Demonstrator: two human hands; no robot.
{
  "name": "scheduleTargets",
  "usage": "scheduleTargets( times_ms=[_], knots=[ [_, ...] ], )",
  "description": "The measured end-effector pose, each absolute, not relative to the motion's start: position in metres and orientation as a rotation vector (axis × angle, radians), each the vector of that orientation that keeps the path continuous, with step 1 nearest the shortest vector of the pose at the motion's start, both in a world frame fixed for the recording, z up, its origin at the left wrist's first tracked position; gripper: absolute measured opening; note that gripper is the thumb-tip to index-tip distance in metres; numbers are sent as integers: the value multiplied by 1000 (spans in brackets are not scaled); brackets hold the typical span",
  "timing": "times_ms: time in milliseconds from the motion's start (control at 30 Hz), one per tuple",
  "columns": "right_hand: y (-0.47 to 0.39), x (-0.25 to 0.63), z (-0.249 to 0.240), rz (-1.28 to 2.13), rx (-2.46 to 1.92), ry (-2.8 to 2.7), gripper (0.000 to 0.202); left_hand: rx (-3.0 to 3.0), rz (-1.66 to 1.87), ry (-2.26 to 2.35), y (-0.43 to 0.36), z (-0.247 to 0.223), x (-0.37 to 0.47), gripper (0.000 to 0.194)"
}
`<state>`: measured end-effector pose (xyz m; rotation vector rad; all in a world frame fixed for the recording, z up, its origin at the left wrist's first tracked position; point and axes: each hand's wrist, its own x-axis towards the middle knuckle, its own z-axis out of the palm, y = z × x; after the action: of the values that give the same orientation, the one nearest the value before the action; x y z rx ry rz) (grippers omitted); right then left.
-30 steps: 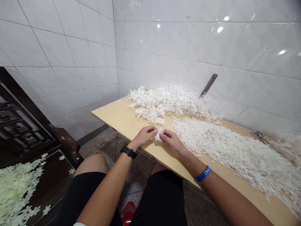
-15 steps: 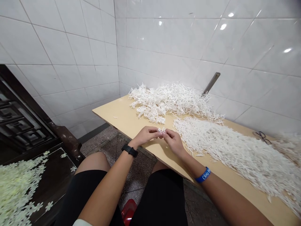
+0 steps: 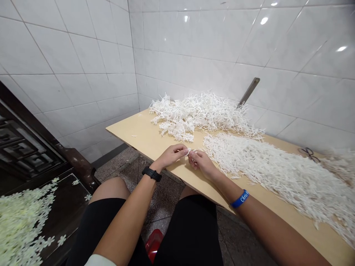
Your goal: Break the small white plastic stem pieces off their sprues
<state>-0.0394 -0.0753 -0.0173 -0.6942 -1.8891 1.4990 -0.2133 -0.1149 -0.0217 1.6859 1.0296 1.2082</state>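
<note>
My left hand (image 3: 172,155) is closed in a pinch on a small white branched sprig (image 3: 189,150), which looks like an artificial flower part. Close beside it, my right hand (image 3: 203,163) has its thumb and fingers pinched on the sprig's other side, partly hiding it. Both hands are just over the front edge of the wooden board (image 3: 130,127). Behind them lies a tangled heap of white branched sprigs (image 3: 205,112). A wide spread of loose, thin white pieces (image 3: 266,166) begins right next to my right hand.
A metal strip (image 3: 249,91) sticks up behind the heap against the tiled wall (image 3: 194,70). Dark-handled scissors (image 3: 308,153) lie at the board's right rear. Pale yellow-green flower pieces (image 3: 22,221) cover part of a dark wooden seat (image 3: 65,207) at left. A red object (image 3: 154,242) is on the floor.
My hands have moved slightly apart, and my right fingers have curled more, with the sprig between the hands. The view has shifted a little.
</note>
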Motion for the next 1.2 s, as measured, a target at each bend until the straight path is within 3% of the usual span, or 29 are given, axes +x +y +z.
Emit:
scheduleTargets(
  times_ms=[133, 367, 600, 900, 1067, 1200],
  knots=[
    [-75, -41, -17, 1505, -616, -2023, 57, 1611, 1202, 1030, -114, -25, -212, 39],
    [-77, -29, -14, 1320, -558, -2156, 57, 1211, 1565, 1188, -102, -35, -217, 38],
    [-61, -28, -20, 1205, -687, -1987, 53, 1375, 1397, 1267, -105, -36, -209, 21],
    [-65, -28, -23, 1102, -643, -2097, 48, 1557, 1202, 1137, -103, -32, -203, 41],
    [-75, -29, -24, 724, -536, -2375, 39, 1278, 1463, 1245, -100, -34, -199, 36],
    [-83, -27, -18, 727, -427, -2430, 36, 1147, 1618, 1315, -97, -34, -203, 34]
  ],
)
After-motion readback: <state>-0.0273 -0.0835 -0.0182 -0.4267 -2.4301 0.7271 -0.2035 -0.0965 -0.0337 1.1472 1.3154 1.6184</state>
